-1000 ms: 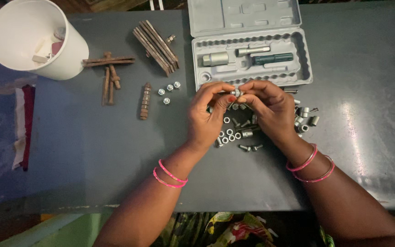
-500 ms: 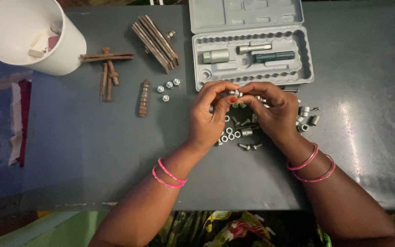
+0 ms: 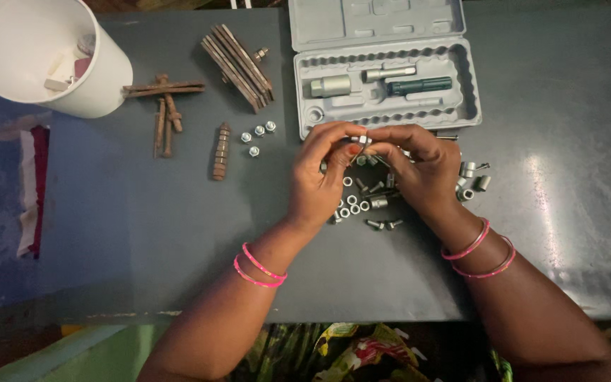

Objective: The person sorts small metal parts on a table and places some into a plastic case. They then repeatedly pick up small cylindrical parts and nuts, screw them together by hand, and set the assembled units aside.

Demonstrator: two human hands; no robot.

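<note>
Item: small silver socket [image 3: 363,140], pinched between our left hand [image 3: 319,184] and right hand [image 3: 419,170] fingertips for inspection above loose sockets [image 3: 362,205], mid-table.

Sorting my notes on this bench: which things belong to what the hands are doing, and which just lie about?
In hand: left hand, right hand, small socket, loose sockets, tool case.
Lying about: white cup, rusty rods, rusty bolts, nuts.

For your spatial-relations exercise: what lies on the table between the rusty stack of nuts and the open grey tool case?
In the head view, four small shiny nuts lie between the rusty stack and the case.
</note>
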